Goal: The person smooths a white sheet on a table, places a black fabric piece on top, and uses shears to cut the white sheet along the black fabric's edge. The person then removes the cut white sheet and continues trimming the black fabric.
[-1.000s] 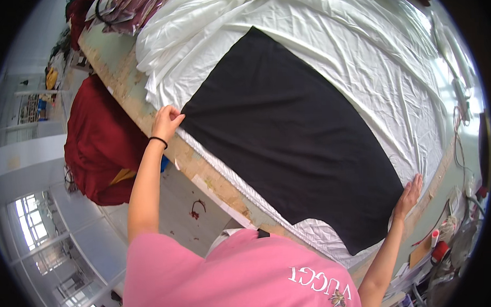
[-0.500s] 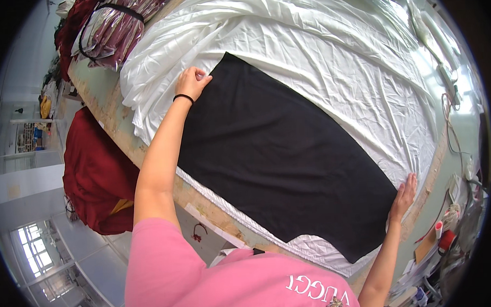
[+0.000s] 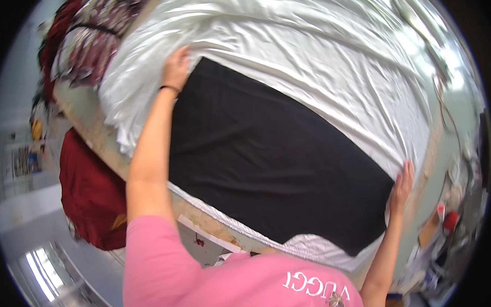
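Note:
A black fabric panel [image 3: 278,158] lies spread over wrinkled white fabric [image 3: 328,58]. Its shape is long, with a curved far edge and a scooped notch at the near side. At its far left end my left hand [image 3: 176,68] rests on the white fabric beside the panel's edge, fingers reaching forward and slightly blurred; they look extended rather than pinched. By the right end my right hand [image 3: 402,187] lies flat with fingers stretched out, over the border between black panel and white fabric. Neither hand appears to hold anything.
Dark red fabric [image 3: 90,194] hangs in a heap left of the worktable [image 3: 107,150]. A plastic-wrapped bundle [image 3: 90,50] sits at the far left. Along the right edge run a cable [image 3: 443,103], a small red spool [image 3: 450,221] and assorted clutter.
My left hand has left its pinch at the panel's edge and reached farther forward, with fingers now extended. The right hand stays at the panel's right end. The whole view has shifted slightly.

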Demonstrator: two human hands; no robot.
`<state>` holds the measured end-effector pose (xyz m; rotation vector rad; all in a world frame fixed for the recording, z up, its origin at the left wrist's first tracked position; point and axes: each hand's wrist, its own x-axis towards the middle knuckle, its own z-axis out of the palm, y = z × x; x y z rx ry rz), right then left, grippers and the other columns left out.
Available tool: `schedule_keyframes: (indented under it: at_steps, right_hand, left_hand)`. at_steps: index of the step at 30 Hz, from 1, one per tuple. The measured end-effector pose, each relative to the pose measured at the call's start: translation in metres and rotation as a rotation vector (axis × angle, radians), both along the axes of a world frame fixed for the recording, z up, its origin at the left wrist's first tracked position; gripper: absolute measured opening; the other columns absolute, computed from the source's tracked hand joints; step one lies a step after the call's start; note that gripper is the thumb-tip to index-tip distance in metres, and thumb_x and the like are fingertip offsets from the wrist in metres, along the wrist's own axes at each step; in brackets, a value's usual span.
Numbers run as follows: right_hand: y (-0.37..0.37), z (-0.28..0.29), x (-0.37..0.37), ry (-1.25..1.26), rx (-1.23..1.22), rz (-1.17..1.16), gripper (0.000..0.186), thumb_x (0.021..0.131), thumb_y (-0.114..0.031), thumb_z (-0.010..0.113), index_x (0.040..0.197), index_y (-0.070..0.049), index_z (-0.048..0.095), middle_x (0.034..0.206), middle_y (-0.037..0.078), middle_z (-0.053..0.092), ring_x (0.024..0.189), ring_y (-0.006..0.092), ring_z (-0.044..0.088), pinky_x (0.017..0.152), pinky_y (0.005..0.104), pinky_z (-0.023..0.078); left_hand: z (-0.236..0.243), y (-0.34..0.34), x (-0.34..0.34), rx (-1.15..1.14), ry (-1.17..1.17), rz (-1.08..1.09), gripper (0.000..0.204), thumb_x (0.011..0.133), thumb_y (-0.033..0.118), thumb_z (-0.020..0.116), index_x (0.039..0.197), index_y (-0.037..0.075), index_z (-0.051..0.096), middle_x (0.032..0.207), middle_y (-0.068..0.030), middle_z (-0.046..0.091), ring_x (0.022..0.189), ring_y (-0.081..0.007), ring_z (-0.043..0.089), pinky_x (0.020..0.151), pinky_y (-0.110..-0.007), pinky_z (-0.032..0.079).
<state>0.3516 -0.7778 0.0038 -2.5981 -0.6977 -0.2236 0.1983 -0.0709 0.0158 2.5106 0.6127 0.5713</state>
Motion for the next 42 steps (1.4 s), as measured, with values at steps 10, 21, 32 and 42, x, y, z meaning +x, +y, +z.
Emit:
schedule_keyframes:
  at_steps: [10, 21, 32, 42]
  right_hand:
    - [-0.069, 0.055, -0.022, 0.274, 0.344, -0.523, 0.025, 0.092, -0.013, 0.051, 0.113, -0.007, 0.061, 0.106, 0.005, 0.064, 0.105, 0.0172, 0.054, 0.083, 0.0288, 0.044]
    - [-0.042, 0.029, -0.076, -0.008, -0.053, -0.222, 0.040, 0.086, -0.011, 0.055, 0.126, -0.011, 0.052, 0.129, 0.006, 0.051, 0.117, 0.0240, 0.047, 0.096, 0.0367, 0.036]
    - [-0.025, 0.054, -0.064, 0.311, 0.109, -0.374, 0.021, 0.080, -0.028, 0.066, 0.092, -0.010, 0.065, 0.090, 0.004, 0.062, 0.084, 0.0202, 0.058, 0.078, 0.0336, 0.043]
    - [0.036, 0.044, -0.028, 0.374, -0.004, -0.433, 0.031, 0.073, -0.033, 0.073, 0.082, -0.006, 0.061, 0.084, 0.005, 0.061, 0.078, 0.0197, 0.060, 0.070, 0.0333, 0.046]
  left_hand:
    - [-0.032, 0.057, -0.080, 0.064, 0.390, 0.075, 0.037, 0.083, 0.033, 0.068, 0.096, -0.001, 0.061, 0.088, -0.0068, 0.062, 0.080, -0.0146, 0.056, 0.076, -0.028, 0.046]
    - [-0.040, 0.069, -0.070, -0.096, 0.299, 0.043, 0.032, 0.085, 0.030, 0.067, 0.084, -0.001, 0.059, 0.076, -0.0023, 0.058, 0.070, -0.0107, 0.050, 0.069, -0.026, 0.044]
    - [-0.043, 0.078, -0.083, -0.060, 0.329, 0.098, 0.038, 0.084, 0.034, 0.068, 0.088, -0.002, 0.060, 0.080, -0.0064, 0.062, 0.074, -0.0141, 0.055, 0.072, -0.029, 0.046]
    - [-0.034, 0.069, -0.088, -0.008, 0.349, 0.109, 0.037, 0.083, 0.033, 0.069, 0.088, -0.003, 0.062, 0.078, -0.0072, 0.063, 0.072, -0.0142, 0.056, 0.071, -0.029, 0.046]
